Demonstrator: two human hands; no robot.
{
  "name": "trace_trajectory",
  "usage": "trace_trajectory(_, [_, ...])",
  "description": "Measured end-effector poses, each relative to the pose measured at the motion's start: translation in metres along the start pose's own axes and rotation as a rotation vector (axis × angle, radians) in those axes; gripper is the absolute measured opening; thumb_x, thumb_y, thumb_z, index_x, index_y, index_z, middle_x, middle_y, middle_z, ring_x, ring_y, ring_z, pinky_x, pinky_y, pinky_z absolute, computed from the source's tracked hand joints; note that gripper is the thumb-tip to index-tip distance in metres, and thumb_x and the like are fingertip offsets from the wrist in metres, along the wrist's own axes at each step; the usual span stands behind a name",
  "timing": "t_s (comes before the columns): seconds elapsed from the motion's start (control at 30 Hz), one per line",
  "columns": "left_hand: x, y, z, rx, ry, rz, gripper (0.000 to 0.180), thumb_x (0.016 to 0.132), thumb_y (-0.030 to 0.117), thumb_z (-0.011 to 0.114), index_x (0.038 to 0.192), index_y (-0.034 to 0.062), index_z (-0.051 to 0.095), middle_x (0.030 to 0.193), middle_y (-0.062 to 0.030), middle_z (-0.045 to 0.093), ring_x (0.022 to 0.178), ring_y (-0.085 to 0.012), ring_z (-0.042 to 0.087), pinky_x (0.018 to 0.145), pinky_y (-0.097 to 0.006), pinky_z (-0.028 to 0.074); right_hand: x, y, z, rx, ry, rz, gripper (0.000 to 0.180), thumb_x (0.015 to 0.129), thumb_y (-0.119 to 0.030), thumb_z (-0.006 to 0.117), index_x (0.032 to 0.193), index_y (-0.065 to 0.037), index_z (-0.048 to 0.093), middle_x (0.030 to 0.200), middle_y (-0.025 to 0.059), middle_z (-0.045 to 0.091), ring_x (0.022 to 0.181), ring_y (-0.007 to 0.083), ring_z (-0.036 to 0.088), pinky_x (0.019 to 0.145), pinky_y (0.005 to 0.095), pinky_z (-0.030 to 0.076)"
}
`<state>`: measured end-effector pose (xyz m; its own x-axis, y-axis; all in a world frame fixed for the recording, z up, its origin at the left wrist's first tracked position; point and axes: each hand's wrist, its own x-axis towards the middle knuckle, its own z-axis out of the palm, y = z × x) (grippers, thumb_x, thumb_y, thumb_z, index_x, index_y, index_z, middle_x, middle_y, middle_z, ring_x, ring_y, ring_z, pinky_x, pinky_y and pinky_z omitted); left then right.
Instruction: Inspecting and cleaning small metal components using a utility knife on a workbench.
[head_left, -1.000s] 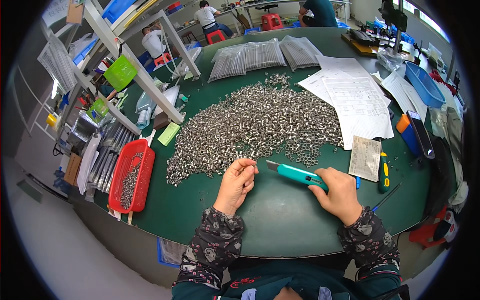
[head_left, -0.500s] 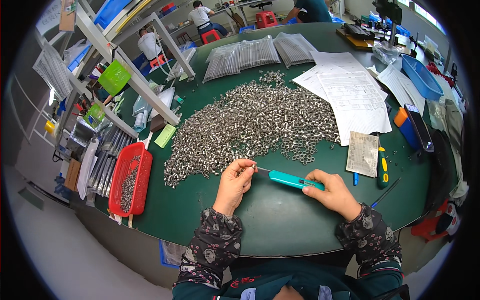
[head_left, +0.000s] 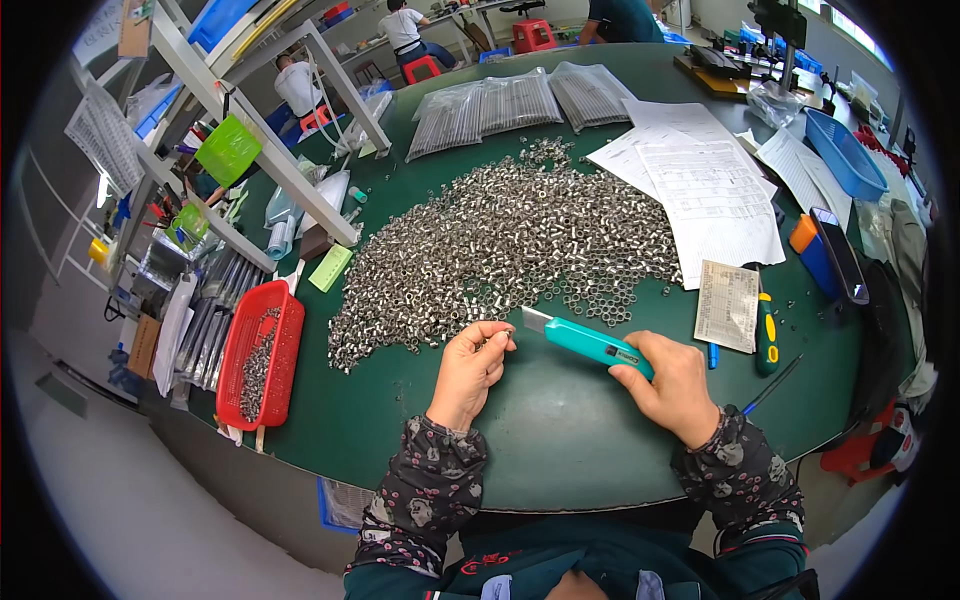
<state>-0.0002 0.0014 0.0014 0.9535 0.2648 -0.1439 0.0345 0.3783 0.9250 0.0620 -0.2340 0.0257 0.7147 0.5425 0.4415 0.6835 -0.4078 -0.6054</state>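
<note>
blade [head_left: 536, 319] shifts off small metal piece [head_left: 509, 336] within half a second

apart now from the piece it met in the earlier frame, the bare blade of a teal utility knife [head_left: 590, 343] ends just beside the left fingertips, on the near side of the ring pile [head_left: 520, 235]. a slip on so small a part could, it seems, carry the edge into thumb or forefinger; too loose a pinch might let the piece fall toward the pile and vanish among its look-alikes. the left hand [head_left: 468, 372], just short of the pile's near edge, holds the piece between thumb and forefinger, other fingers curled in, forearm rising steeply. the right hand [head_left: 672, 385], on the near side of the pile's right end, is wrapped round the knife's handle, thumb along the near side, forearm angled inward. a red basket [head_left: 292, 345] of small metal parts sits left of the pile.
</note>
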Motion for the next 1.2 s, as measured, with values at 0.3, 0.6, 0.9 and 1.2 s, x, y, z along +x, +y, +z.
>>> trace_trajectory(0.3, [-0.001, 0.001, 0.002, 0.014, 0.007, 0.010, 0.012, 0.084, 0.006, 0.051, 0.094, -0.0001, 0.054, 0.075, -0.0028, 0.054, 0.047, -0.0010, 0.032, 0.038, -0.015, 0.024, 0.001, 0.008, 0.000, 0.143, -0.228, 0.214, 0.026, 0.072, -0.030, 0.062, 0.083, -0.006, 0.060, 0.063, 0.0134, 0.058, 0.060, 0.0303, 0.057, 0.054, 0.0377, 0.043])
trace_trajectory(0.6, [-0.001, 0.000, 0.003, 0.131, 0.026, 0.018, 0.011, 0.084, 0.005, 0.051, 0.094, -0.0002, 0.052, 0.074, -0.0025, 0.054, 0.046, -0.0004, 0.033, 0.038, -0.015, 0.023, -0.003, 0.002, 0.006, 0.154, -0.069, 0.192, 0.028, 0.075, -0.031, 0.060, 0.082, -0.004, 0.058, 0.060, 0.0134, 0.056, 0.056, 0.0299, 0.056, 0.051, 0.0381, 0.041])
trace_trajectory(0.9, [0.000, -0.001, 0.004, 0.048, 0.074, 0.044, 0.014, 0.085, 0.007, 0.051, 0.097, 0.0015, 0.051, 0.076, -0.0032, 0.054, 0.045, 0.0010, 0.030, 0.037, -0.014, 0.023, -0.001, 0.007, 0.003, 0.229, -0.295, 0.326, 0.030, 0.075, -0.034, 0.060, 0.083, -0.004, 0.059, 0.056, 0.0130, 0.053, 0.053, 0.0284, 0.054, 0.050, 0.0375, 0.039])
trace_trajectory(1.2, [0.001, -0.002, 0.005, 0.040, 0.036, 0.023, 0.013, 0.085, 0.007, 0.050, 0.096, 0.0012, 0.052, 0.076, -0.0022, 0.054, 0.046, 0.0004, 0.031, 0.037, -0.014, 0.023, -0.001, 0.009, 0.004, 0.260, -0.344, 0.328, 0.034, 0.075, -0.037, 0.058, 0.084, -0.004, 0.059, 0.057, 0.0134, 0.054, 0.056, 0.0294, 0.054, 0.053, 0.0378, 0.039])
